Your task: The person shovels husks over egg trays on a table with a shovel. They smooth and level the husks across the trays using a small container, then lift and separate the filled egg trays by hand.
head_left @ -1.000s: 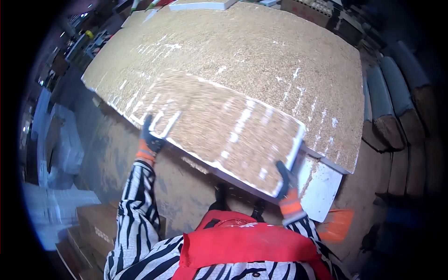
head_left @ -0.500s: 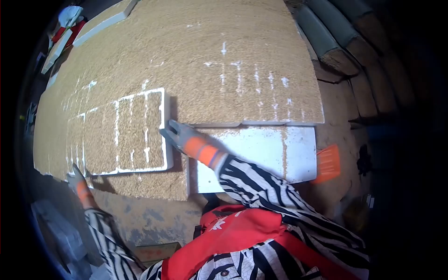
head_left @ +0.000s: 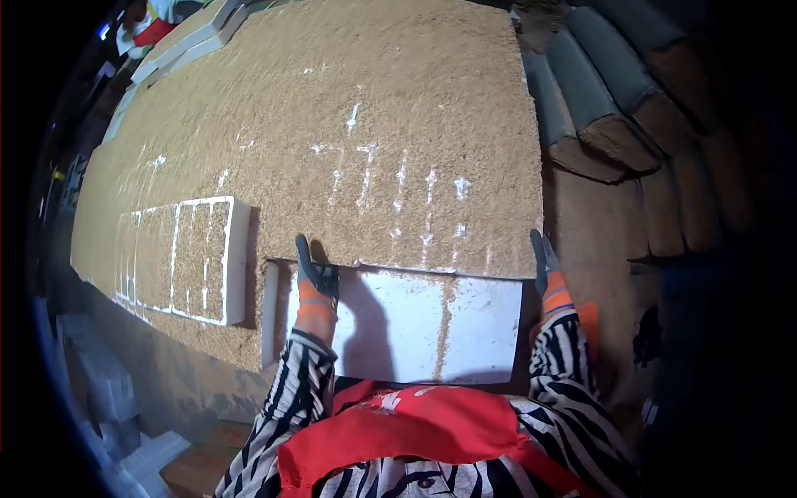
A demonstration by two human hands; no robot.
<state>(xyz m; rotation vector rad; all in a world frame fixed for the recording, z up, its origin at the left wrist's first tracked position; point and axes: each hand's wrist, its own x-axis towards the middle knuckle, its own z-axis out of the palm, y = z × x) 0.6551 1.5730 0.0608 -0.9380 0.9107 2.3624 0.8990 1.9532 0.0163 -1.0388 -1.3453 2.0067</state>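
Note:
Several white foam trays filled with tan grainy material (head_left: 349,199) lie side by side, forming a wide bed. My left hand (head_left: 315,270), in a dark glove with an orange cuff, is at the front edge of this bed. Its thumb is stretched up over the grain, apart from the fingers. At the right edge, my gloved right hand (head_left: 545,261) has its fingers extended along the side. Some fingertips are hidden. Left of my left hand, one filled foam tray (head_left: 237,266) sits raised on the others. A bare white board (head_left: 398,324) lies between my forearms.
Stacked, rounded sacks (head_left: 610,116) stand at the right. An orange plastic piece (head_left: 589,328) shows behind my right wrist. White foam pieces (head_left: 187,41) lie at the far left corner, near a person partly in view. Clear plastic wrapping (head_left: 104,390) is at lower left.
Both hands have left the raised tray. My left hand came right to the bed's front edge, and my right hand swung to its right edge. The view has shifted right.

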